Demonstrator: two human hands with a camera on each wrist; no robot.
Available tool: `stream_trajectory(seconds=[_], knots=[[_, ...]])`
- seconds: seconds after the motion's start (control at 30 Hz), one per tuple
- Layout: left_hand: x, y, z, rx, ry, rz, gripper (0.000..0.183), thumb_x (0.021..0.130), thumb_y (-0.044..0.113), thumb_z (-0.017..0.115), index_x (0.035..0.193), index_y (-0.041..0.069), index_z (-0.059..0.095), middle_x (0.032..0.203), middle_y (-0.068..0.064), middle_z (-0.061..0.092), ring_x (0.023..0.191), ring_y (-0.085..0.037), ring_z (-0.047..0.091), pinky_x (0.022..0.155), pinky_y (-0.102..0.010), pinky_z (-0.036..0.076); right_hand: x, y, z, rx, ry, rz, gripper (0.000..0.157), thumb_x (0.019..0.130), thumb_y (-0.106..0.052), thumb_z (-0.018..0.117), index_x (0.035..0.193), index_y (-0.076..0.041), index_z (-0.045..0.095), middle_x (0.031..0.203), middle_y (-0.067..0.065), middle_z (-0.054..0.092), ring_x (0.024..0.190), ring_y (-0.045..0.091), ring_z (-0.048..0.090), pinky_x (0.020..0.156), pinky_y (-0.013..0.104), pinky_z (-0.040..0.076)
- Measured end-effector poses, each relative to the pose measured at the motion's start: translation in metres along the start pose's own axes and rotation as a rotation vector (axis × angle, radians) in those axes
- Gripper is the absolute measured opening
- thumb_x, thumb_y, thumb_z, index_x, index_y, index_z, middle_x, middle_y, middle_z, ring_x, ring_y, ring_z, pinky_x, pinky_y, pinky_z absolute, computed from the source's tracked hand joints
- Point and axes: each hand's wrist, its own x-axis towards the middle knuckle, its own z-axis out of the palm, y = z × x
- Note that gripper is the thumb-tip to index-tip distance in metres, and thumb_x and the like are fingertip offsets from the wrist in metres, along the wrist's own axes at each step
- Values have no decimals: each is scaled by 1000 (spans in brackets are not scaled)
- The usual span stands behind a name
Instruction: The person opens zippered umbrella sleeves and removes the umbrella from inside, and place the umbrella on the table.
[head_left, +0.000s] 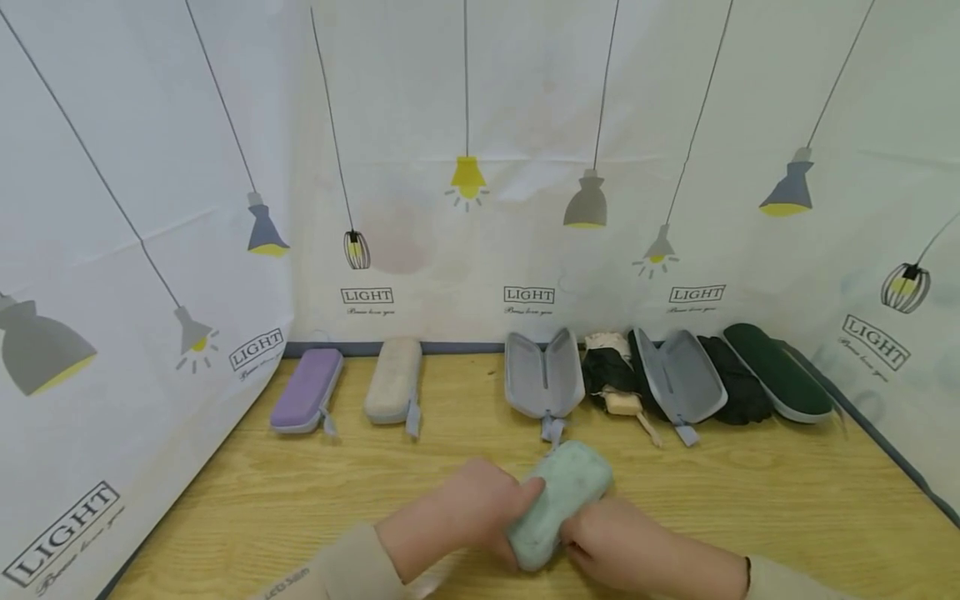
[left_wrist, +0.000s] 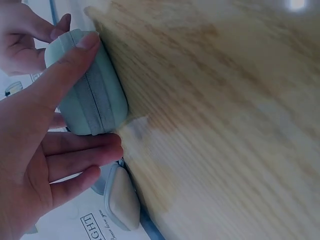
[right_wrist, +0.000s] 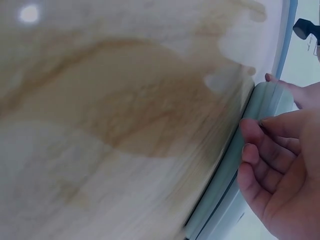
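Note:
A mint-green zippered glasses case [head_left: 573, 483] is held tilted over the front middle of the wooden table. My left hand [head_left: 480, 504] grips its left side; in the left wrist view the thumb lies across the zip band of the case [left_wrist: 95, 100] and the fingers reach beneath. On the other side, my right hand [head_left: 618, 533] is at the case's edge. Its thumb and index fingertips [right_wrist: 250, 127] meet beside the zip seam in the right wrist view, pinching a small zip pull that they mostly hide.
Along the back stand a purple case [head_left: 306, 390], a beige case [head_left: 393, 379], two open grey-lined cases [head_left: 525, 379] [head_left: 693, 375] and a dark green case [head_left: 780, 371]. Dark cloth bundles [head_left: 611, 367] lie among them. A printed backdrop [head_left: 420, 100] encloses the wooden table [head_left: 247, 517].

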Motion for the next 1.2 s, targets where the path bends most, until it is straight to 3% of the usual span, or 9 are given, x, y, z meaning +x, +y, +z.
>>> stream_trajectory(seconds=[0.17,0.3,0.4,0.53,0.73,0.87,1.0,1.1,1.2], knots=[[3,4,1,34,44,0,84,53,78,76,109,20,51,57,11,49,44,-3,39,39,-25,34,-4,-3,-1,45,-22,7,28,89,-12,65,67,-23,53,58,-16,40,51,1,37,46,21,33],[8,5,0,52,-37,7,99,56,78,75,134,23,48,76,6,58,56,-8,50,44,-26,39,-7,-1,-1,36,-30,-15,23,89,-13,66,71,-23,56,62,-18,43,54,-1,39,48,20,36],[12,4,-3,59,-107,36,107,59,75,76,150,36,34,99,1,59,70,-11,54,52,-26,42,-10,1,-2,44,-54,-18,19,90,-15,66,75,-24,59,66,-19,46,57,-2,41,51,20,38],[18,4,-8,88,-161,102,106,63,71,77,151,52,19,107,0,54,71,-11,47,54,-26,40,-13,3,-4,57,-82,-29,20,91,-15,65,75,-24,60,64,-19,46,55,-3,40,51,19,37],[25,8,-14,121,-207,153,109,65,60,83,150,56,14,102,3,50,69,-10,44,52,-26,39,-23,11,-8,71,-93,-34,20,91,-14,65,74,-25,60,65,-20,44,55,-3,39,51,20,37],[31,11,-14,175,-176,168,96,82,41,78,151,53,13,92,4,51,62,-10,44,48,-26,38,-29,16,-11,109,-104,-42,20,91,-13,64,76,-25,61,67,-21,45,56,-3,40,52,19,38],[42,11,-10,199,-74,209,65,102,30,52,153,48,15,90,1,53,60,-9,45,49,-23,38,-36,23,-13,109,-107,-52,21,91,-12,65,75,-24,62,68,-22,47,57,-4,42,54,19,38],[50,8,-8,247,41,266,56,104,28,46,151,48,23,100,0,53,68,-10,44,53,-23,39,-42,30,-14,115,-105,-48,20,91,-11,65,77,-25,64,70,-23,50,59,-5,44,54,19,40],[57,5,-8,323,102,311,61,101,20,54,149,49,29,118,-1,49,85,-12,46,61,-24,42,-48,37,-16,141,-100,-35,21,90,-9,65,77,-26,64,71,-24,51,59,-5,45,54,19,40]])
